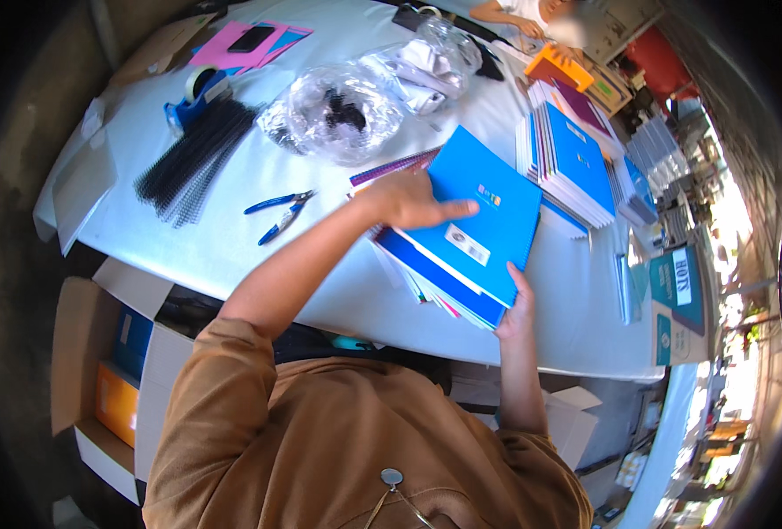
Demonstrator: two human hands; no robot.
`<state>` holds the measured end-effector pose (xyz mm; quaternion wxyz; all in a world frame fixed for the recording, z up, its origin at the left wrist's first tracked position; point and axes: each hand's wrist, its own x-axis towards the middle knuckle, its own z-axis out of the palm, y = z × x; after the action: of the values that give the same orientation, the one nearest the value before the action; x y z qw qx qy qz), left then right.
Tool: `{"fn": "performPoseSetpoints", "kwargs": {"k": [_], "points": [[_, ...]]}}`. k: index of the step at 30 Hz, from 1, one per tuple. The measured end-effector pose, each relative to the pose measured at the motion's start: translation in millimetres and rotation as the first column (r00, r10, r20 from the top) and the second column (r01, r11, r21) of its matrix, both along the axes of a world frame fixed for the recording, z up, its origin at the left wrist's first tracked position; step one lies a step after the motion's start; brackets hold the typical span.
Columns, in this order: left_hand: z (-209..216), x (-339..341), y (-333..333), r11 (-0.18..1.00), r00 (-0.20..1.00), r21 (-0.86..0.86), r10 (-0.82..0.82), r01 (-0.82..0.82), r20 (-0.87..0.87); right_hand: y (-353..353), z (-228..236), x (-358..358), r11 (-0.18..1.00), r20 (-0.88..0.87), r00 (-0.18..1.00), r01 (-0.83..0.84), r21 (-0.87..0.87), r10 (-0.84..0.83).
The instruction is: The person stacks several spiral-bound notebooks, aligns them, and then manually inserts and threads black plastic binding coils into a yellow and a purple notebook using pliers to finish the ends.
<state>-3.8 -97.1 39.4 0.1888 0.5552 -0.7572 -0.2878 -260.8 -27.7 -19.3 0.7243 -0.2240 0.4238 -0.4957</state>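
Observation:
A light-blue spiral notebook (497, 194) with a white label lies tilted over a stack of notebooks (444, 273), whose darker blue cover shows below it. My left hand (409, 201) is at its left edge, thumb laid across the cover and the other fingers curled around the edge, partly hidden. At the lower right corner my right hand (519, 304) grips the notebook's edge, thumb on the side and fingers underneath. A purple-covered notebook (391, 167) with a spiral edge peeks out behind my left hand. Blue-handled cutting pliers (285, 212) rest on the table to the left.
Black spiral coils (199, 163), a blue tape dispenser (199, 95) and crumpled clear plastic (342, 115) lie on the white-covered table (232, 256). Notebook stacks (576, 159) stand at right. Across the table a person holds an orange notebook (558, 69). An open carton (78, 353) sits below left.

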Motion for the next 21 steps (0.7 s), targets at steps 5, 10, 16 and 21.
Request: {"fn": "performPoseSetpoints", "kwargs": {"k": [5, 10, 16, 21], "points": [[16, -1, 56, 0.98, 0.997, 0.186, -0.078, 0.073, 0.021, 9, -17, -44, 0.998, 0.012, 0.999, 0.033, -0.051, -0.033], [3, 38, 15, 0.96, 0.923, 0.219, 0.238, -0.176, -0.303, 20, -19, -49, 0.999, 0.156, 0.988, 0.024, -0.039, -0.018], [-21, 14, 6, 0.959, 0.959, 0.016, 0.283, -0.283, -0.026, 15, -31, -48, 0.994, 0.187, 0.981, 0.068, -0.083, -0.052], [-2, -5, 43, 0.979, 0.941, 0.145, 0.181, -0.145, -0.287, 13, -39, -61, 0.986, 0.277, 0.96, 0.085, -0.142, -0.043]]}}
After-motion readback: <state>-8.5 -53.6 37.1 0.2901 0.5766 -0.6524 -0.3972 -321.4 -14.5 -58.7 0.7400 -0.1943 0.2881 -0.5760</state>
